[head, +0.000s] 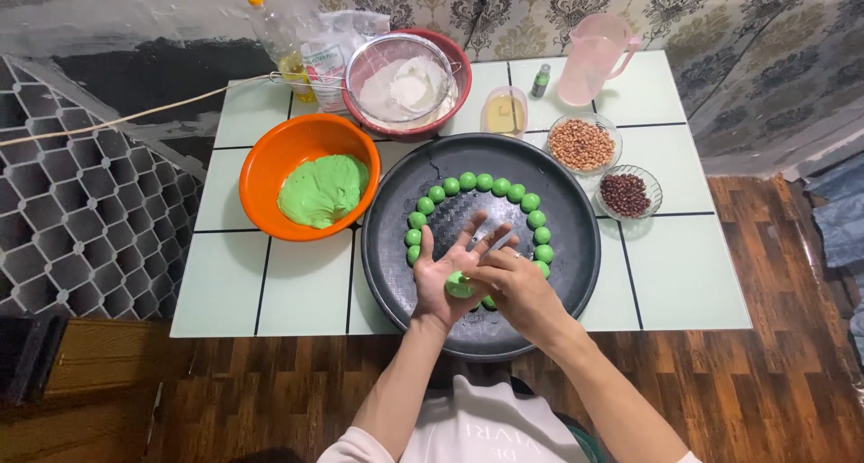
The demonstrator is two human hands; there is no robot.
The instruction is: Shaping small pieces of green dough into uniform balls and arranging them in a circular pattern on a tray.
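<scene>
Left hand lies open, fingers spread, a soft green dough ball on its palm; right hand fingers curl onto it above a round dark tray.

Packages on the counter, all at the far edge, well apart from the left hand and beyond its fingertips.

1. Soft plastic bag: white, crumpled, with a red and green printed panel. It stands far and to the left of the left hand, just behind the rim of the red basin.
2. Clear plastic bottle: tall, orange cap, yellow liquid low inside, just left of the bag; label not legible.
3. Small green bottle: dark cap, far and right of the right hand, beside the pink jug.

No signs or screens seen.
</scene>
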